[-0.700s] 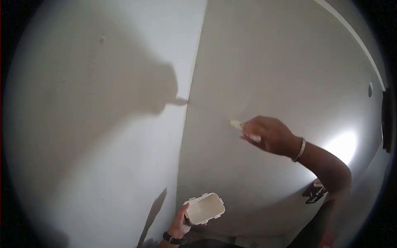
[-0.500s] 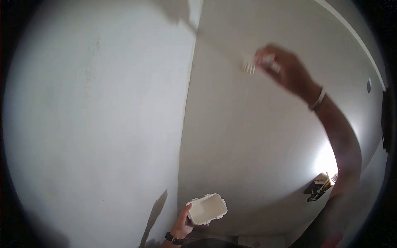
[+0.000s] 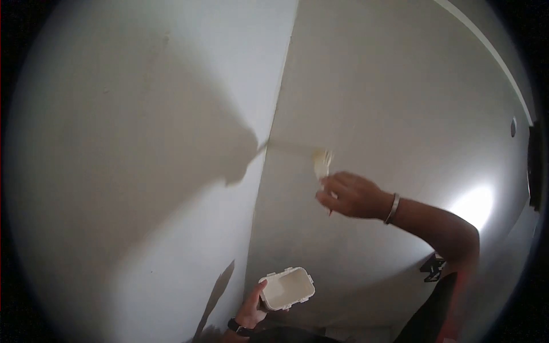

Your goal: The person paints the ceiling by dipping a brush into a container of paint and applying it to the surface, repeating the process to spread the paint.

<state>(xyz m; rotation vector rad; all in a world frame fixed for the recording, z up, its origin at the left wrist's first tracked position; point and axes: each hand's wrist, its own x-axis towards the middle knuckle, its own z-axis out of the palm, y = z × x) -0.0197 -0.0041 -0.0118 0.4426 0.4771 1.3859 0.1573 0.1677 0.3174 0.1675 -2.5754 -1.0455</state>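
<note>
White walls (image 3: pixel 143 171) are joined at a corner seam, pretty plain stuff. Just right of that seam a small paintbrush (image 3: pixel 322 162) is held up against the right one, clamped in the right hand (image 3: pixel 351 196). Lower down by the seam, a white tub (image 3: pixel 286 287) is gripped by the left hand (image 3: pixel 251 308)

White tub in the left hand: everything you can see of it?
The tub is small, rectangular with rounded corners, off-white, plastic by its look, with small tabs along the rim. No lid on; the open mouth tilts toward the camera, contents unclear. The left hand grips its left end, thumb on the rim. Nothing else touches it.
</note>
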